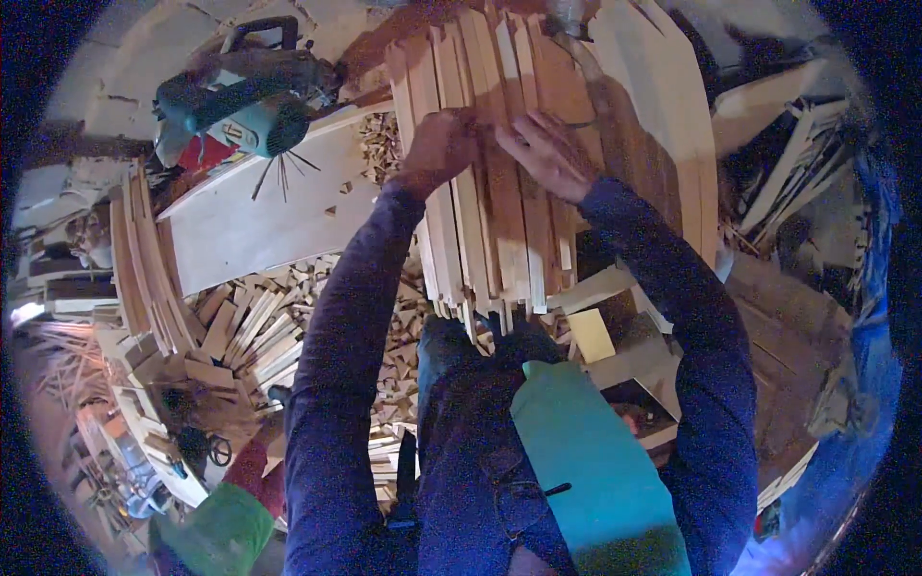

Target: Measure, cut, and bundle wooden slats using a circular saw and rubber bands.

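A thick stack of long wooden strips (495, 216) lies lengthwise in front of me, its near ends uneven. My left hand (440, 152) rests over the left part of the stack with its fingers closed. What they hold, if anything, is hidden. Close beside it, my right hand (545, 156) is over the strips, its fingers pointing left and a little apart. A thin dark band (582, 124) crosses the wood just right of that hand; I cannot tell whether the hand touches it.
A green-and-black power saw (240, 101) stands at the far left by a pale board (264, 206). Small wood offcuts (274, 307) pile up below. Wide planks (663, 115) lie right of the stack. A person in a green sleeve (226, 528) is at the lower left.
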The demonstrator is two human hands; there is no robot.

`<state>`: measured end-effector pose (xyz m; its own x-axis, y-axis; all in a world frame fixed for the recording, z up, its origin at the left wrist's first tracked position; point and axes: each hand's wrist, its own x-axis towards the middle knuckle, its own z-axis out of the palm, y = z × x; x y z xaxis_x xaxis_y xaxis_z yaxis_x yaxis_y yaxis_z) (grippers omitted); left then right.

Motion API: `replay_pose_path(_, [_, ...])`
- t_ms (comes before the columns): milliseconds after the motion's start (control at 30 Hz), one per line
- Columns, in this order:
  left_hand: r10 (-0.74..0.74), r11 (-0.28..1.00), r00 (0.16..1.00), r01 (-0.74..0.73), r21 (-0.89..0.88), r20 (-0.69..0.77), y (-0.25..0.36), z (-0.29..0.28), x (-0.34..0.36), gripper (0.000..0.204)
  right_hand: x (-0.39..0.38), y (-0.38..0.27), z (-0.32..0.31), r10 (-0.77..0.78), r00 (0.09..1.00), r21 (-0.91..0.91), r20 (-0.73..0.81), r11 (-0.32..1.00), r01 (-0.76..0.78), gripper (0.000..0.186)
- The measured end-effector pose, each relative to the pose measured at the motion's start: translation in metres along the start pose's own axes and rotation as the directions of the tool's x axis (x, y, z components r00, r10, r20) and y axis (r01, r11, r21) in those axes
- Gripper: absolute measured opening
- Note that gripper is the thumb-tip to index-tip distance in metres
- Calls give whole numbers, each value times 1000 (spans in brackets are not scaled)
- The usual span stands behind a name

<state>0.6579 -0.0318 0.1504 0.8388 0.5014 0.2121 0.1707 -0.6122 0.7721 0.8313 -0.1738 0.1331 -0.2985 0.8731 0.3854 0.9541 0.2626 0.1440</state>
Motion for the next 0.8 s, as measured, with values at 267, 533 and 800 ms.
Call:
replay_pose_path(267, [-216,943,976,214,256,-20,6,19,-12,32,3,-1,-1,90,988,476,122,868,-138,16])
replay_pose_path(533, [-263,888,937,143,-436,-228,79,48,-57,16,-6,24,18,273,909,770,314,487,-412,9])
replay_pose_path(800, [-235,969,948,212,-125,-216,53,45,-46,20,16,14,-30,-30,921,612,388,756,-233,29])
